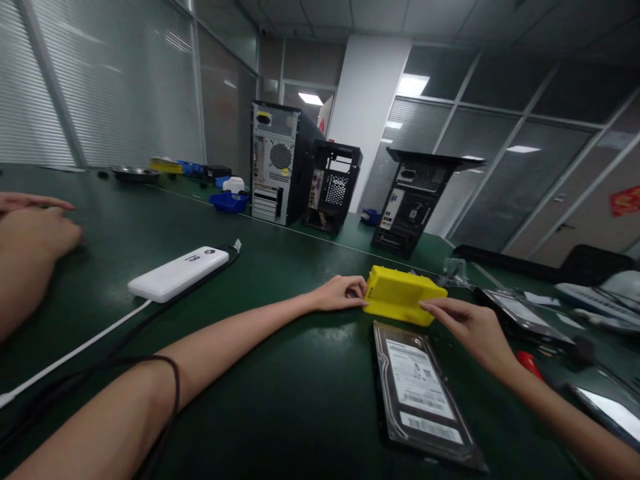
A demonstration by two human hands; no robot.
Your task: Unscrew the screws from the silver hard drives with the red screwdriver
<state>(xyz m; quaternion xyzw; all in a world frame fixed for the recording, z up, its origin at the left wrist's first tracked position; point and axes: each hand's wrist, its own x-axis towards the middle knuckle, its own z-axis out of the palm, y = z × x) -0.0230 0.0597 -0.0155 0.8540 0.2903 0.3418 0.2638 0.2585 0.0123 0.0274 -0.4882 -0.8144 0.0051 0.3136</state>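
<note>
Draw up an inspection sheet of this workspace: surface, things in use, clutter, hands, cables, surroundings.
Surface: dark green, smooth tabletop.
Things in use: yellow plastic box between the hands; flat, silver-and-black metal hard drive with white labels, lying nearer the camera.
Clutter: white oblong plastic device at left; second metal hard drive at right.
Hands: left hand on the box's left end; right hand on its right.
Cables: slim white cable by the white device; thin black cable across the left forearm.
Surroundings: three metal computer cases farther back; another person's forearm at the left edge.
</note>
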